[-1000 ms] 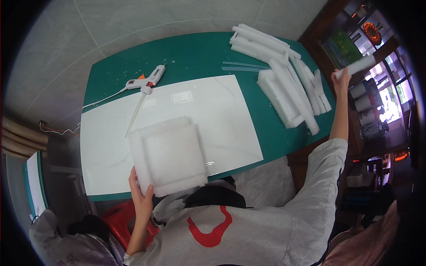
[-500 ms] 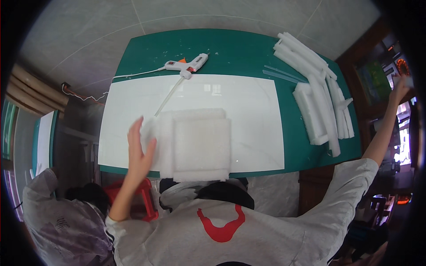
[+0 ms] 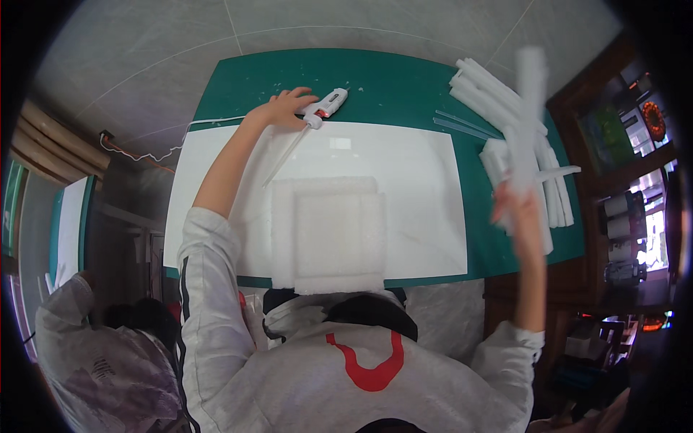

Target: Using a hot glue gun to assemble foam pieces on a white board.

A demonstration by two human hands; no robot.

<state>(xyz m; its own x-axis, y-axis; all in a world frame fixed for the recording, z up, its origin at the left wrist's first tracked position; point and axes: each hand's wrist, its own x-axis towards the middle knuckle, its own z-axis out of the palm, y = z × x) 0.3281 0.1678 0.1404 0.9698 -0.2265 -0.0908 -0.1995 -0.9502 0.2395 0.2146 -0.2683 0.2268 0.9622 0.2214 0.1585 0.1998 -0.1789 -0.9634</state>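
Note:
My left hand [image 3: 283, 110], fingers spread, lies over the handle side of a white hot glue gun [image 3: 333, 101]; I cannot tell whether it touches. A long pale glue stick [image 3: 290, 155] juts from the gun's back end over the white board. My right hand [image 3: 521, 209], blurred by motion, is closed around the lower end of a white foam strip [image 3: 532, 101] held up near the right side of the table. In front of my body, a square foam piece [image 3: 339, 234] with a raised foam border lies on the white board, slightly over its near edge.
Several white foam strips [image 3: 485, 86] are piled at the right of the green table [image 3: 390, 68]. Thin clear sticks [image 3: 462, 126] lie beside them. The white board [image 3: 426, 209] covers the middle. Another person [image 3: 108, 353] is at the lower left.
My left hand has gone from beside the square foam piece up to the glue gun. My right hand has come back from the far right and now holds up a foam strip.

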